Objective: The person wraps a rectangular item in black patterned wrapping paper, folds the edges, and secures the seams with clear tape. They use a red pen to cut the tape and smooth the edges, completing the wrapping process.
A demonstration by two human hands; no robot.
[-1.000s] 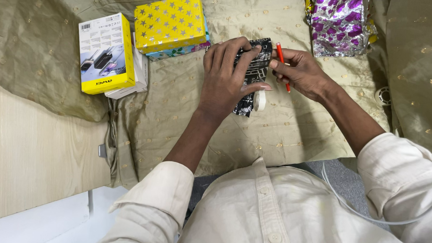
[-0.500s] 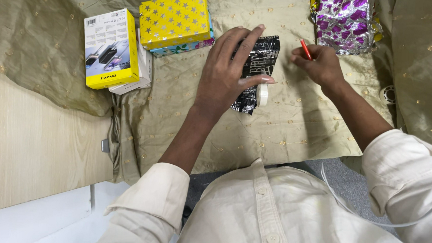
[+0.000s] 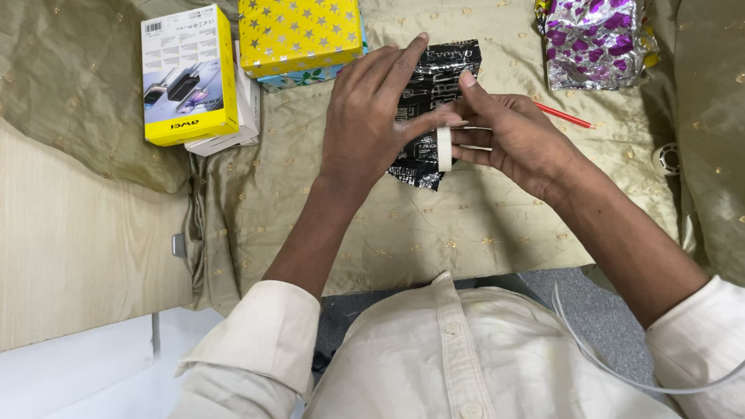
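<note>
The black foil-wrapped parcel (image 3: 431,103) lies on the gold cloth (image 3: 489,231) over the counter, just beyond my chest, pinned flat under my left hand (image 3: 376,117) with fingers spread wide. My right hand (image 3: 518,140) pinches a small roll of white tape (image 3: 445,148) at the parcel's near right edge, touching my left thumb. A red pen (image 3: 565,116) lies just right of my right hand. Farther off sit a yellow starred box (image 3: 297,26), a yellow-and-white carton (image 3: 186,71) at left, and a purple-and-silver wrapped bundle (image 3: 594,31) at far right.
</note>
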